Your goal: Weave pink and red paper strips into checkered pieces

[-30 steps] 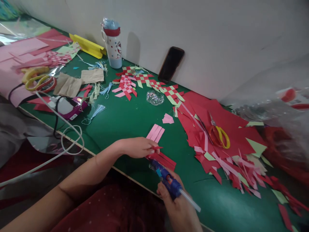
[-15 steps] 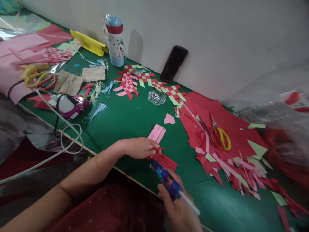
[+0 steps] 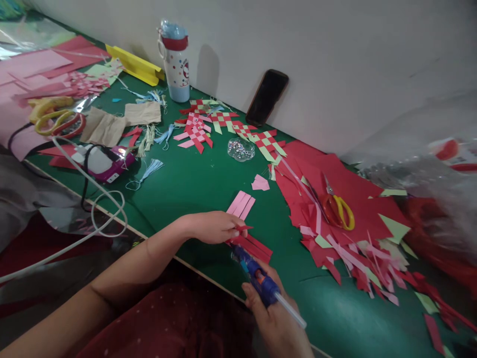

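Note:
My right hand (image 3: 274, 303) is closed around a blue glue gun (image 3: 257, 278) with a pale glue stick poking out of its back. The gun's nozzle end points at the red paper strips (image 3: 257, 247) beside my left hand (image 3: 219, 227). Between the thumb and fingers of that hand a red paper strip (image 3: 244, 228) is pinched, its pointed end sticking out to the right. Just beyond the fingers lie pink paper strips (image 3: 241, 205), side by side and partly covered by the hand. Where the nozzle tip meets the paper is hidden.
Woven paper fish (image 3: 265, 144), a dish of small beads (image 3: 241, 149) and a phone (image 3: 267, 97) lie towards the wall. Scissors (image 3: 337, 209) rest on red paper at right, near paper scraps. A bottle (image 3: 176, 62), tassels (image 3: 149, 171) and a cabled power strip (image 3: 108, 161) are at left.
Both hands keep nearly the same pose, with the glue gun held at the red strips. The whole view has shifted very slightly.

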The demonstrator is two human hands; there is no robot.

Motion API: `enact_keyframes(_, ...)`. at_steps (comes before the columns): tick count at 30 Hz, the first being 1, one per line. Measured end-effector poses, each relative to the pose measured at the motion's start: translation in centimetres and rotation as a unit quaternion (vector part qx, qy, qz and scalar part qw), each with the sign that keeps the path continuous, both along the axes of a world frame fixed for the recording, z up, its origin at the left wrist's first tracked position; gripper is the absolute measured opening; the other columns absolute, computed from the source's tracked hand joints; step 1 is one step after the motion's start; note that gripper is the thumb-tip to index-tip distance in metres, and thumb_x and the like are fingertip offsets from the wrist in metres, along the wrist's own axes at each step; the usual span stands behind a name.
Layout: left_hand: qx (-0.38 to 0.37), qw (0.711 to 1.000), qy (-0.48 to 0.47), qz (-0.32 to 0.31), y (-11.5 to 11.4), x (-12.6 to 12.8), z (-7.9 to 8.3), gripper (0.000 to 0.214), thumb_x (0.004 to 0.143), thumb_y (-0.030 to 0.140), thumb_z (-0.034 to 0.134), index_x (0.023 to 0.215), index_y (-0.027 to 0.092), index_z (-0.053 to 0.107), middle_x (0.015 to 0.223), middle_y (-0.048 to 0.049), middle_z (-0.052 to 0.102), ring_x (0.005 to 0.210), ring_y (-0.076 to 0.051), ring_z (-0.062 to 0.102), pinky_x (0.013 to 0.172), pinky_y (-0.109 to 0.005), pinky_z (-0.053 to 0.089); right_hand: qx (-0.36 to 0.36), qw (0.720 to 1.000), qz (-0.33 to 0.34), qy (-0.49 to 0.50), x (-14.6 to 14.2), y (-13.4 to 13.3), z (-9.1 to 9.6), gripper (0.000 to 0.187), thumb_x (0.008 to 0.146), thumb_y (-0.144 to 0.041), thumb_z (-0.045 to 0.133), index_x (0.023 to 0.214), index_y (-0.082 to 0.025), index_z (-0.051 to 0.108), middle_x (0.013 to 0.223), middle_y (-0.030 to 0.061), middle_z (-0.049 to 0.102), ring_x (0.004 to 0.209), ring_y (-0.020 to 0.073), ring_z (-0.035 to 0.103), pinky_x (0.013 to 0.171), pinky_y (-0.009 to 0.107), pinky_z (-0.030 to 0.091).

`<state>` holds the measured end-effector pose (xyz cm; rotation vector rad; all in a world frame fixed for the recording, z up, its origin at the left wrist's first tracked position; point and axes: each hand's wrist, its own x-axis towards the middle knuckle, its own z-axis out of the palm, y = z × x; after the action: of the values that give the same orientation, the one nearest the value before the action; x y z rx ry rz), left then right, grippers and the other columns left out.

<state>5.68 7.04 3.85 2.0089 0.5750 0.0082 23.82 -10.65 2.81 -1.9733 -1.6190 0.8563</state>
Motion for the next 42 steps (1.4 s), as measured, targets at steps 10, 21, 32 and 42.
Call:
enact_keyframes(10,-0.005,1.000,0.002,-0.003,0.1,-0.1,-0.2,0.030,0.095,0.020,0.036,0.109,0.020,0.062,0.108,-0.0033,0.066,0.087,-0.014,0.061,0.080,-0.023,0.044,0.003,1.000,-0.004,0.000,-0.2,-0.1,0.2,0.045,0.089,-0.053,0.049,0.123,-0.025,0.058,0.069,0.0013,0.071,0.054,0.0214,0.069,0.053,0.027,0.054)
enact_keyframes(21,-0.001,1.000,0.002,-0.004,0.1,0.0,-0.1,0.029,0.094,0.019,0.037,0.109,0.020,0.062,0.104,-0.0033,0.066,0.087,-0.014,0.061,0.079,-0.022,0.043,-0.010,1.000,0.002,-0.004,0.0,0.2,0.3,0.044,0.089,-0.053,0.050,0.122,-0.024,0.058,0.077,0.0025,0.074,0.057,0.0213,0.071,0.050,0.026,0.054)
enact_keyframes(32,-0.001,1.000,0.003,-0.008,0.1,0.0,-0.2,0.029,0.094,0.018,0.037,0.109,0.019,0.061,0.104,-0.0036,0.066,0.086,-0.014,0.061,0.080,-0.023,0.043,0.007,1.000,-0.002,-0.018,-0.4,0.3,0.9,0.040,0.089,-0.050,0.049,0.120,-0.025,0.059,0.075,0.0010,0.074,0.057,0.0206,0.071,0.048,0.025,0.054)
enact_keyframes(42,-0.015,1.000,-0.002,0.000,0.1,0.0,-0.4,0.028,0.095,0.020,0.037,0.108,0.019,0.062,0.109,-0.0036,0.065,0.087,-0.014,0.061,0.080,-0.022,0.044,0.028,0.999,0.022,-0.032,-0.3,1.0,1.2,0.038,0.090,-0.046,0.050,0.117,-0.022,0.060,0.073,0.0017,0.074,0.054,0.0194,0.070,0.049,0.023,0.054)
